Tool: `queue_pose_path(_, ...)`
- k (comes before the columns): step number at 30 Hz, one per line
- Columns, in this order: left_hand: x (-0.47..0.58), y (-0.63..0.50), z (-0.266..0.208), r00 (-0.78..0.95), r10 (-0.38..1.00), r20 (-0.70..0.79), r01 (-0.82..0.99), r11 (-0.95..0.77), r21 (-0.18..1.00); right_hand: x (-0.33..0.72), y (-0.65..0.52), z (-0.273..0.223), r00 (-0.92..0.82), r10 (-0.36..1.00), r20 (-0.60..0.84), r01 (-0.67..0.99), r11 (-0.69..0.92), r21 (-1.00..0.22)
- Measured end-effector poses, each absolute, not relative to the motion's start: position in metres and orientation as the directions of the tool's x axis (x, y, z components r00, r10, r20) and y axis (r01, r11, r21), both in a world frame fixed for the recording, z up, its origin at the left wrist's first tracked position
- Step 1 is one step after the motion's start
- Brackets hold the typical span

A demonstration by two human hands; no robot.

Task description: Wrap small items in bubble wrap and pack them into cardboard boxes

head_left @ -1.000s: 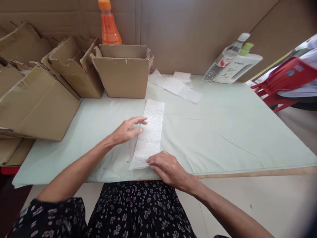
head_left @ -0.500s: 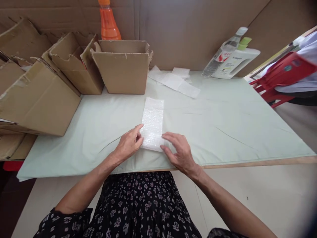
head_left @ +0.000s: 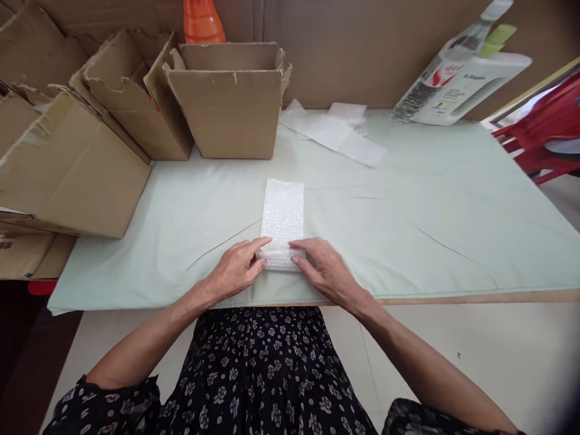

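Observation:
A strip of clear bubble wrap [head_left: 284, 211] lies lengthwise on the cloth-covered table, its near end folded over into a thicker band. My left hand [head_left: 236, 264] grips the left side of that fold, thumb at the near edge and index finger on top. On the opposite side my right hand [head_left: 324, 266] holds the fold the same way, between thumb and index finger. Whether anything is wrapped inside the fold, I cannot tell.
Cardboard boxes [head_left: 226, 115] stand along the left and back. Behind them is an orange bottle [head_left: 203, 24]. Thin white sheets [head_left: 333, 133] lie at the back middle. A clear bottle [head_left: 441, 72] leans against a white jug [head_left: 471, 87]. A red chair [head_left: 544, 133] stands at right.
The near end of the bubble wrap has been folded over, away from me. My right hand has closed on its right side, and the camera view has tilted down slightly.

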State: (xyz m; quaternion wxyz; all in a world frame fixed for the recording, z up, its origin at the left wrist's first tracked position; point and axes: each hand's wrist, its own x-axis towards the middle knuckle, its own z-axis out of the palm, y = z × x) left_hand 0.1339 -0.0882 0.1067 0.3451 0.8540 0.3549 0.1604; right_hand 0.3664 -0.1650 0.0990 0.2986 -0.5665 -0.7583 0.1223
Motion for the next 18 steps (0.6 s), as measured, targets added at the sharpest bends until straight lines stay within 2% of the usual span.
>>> queue_pose_path(3,0.144,-0.079,0.100,0.662,0.749,0.041,0.579,-0.545,0.606,0.366,-0.170,0.100,-0.184,0.884,0.431,0.879,0.343,-0.330)
queue_pose_path(6,0.147,-0.077,0.100,0.634,0.758,0.157,0.629,-0.622,0.467,0.364,-0.169,0.096,-0.320,0.879,0.355,0.878,0.415,-0.237)
queue_pose_path(8,0.144,-0.083,0.101,0.649,0.720,0.248,0.581,-0.679,0.449,0.364,-0.165,0.093,-0.325,0.890,0.320,0.873,0.412,-0.260)
queue_pose_path(10,0.138,-0.091,0.103,0.695,0.654,0.298,0.475,-0.729,0.493,0.364,-0.163,0.092,-0.285,0.910,0.302,0.851,0.386,-0.358)
queue_pose_path(12,0.135,-0.096,0.104,0.737,0.613,0.286,0.390,-0.730,0.561,0.365,-0.164,0.094,-0.253,0.938,0.237,0.803,0.340,-0.489)
queue_pose_path(14,0.135,-0.095,0.103,0.749,0.622,0.228,0.379,-0.684,0.623,0.366,-0.168,0.098,-0.224,0.956,0.191,0.770,0.294,-0.567)
queue_pose_path(16,0.140,-0.086,0.100,0.744,0.648,0.162,0.416,-0.639,0.647,0.366,-0.172,0.101,-0.171,0.955,0.243,0.802,0.278,-0.529)
queue_pose_path(18,0.148,-0.073,0.098,0.732,0.671,0.119,0.473,-0.626,0.620,0.366,-0.174,0.102,-0.155,0.927,0.341,0.868,0.292,-0.402)
